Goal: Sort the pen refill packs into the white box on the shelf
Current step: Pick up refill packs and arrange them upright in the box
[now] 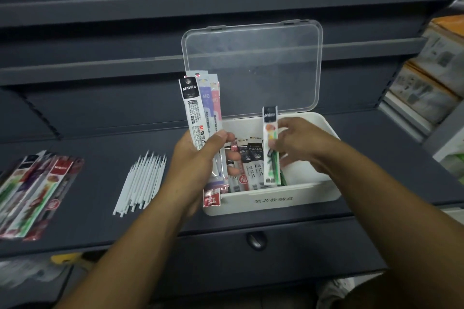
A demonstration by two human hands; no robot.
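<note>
The left hand grips a fanned sheaf of refill packs upright over the white box's left edge. The right hand pinches a green-printed pack inside the box. The sheaf's lowest packs overhang the box's front wall and may slip outside.

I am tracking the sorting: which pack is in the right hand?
The single green-patterned pack, upright over the white box; the left hand holds a bundle.
</note>
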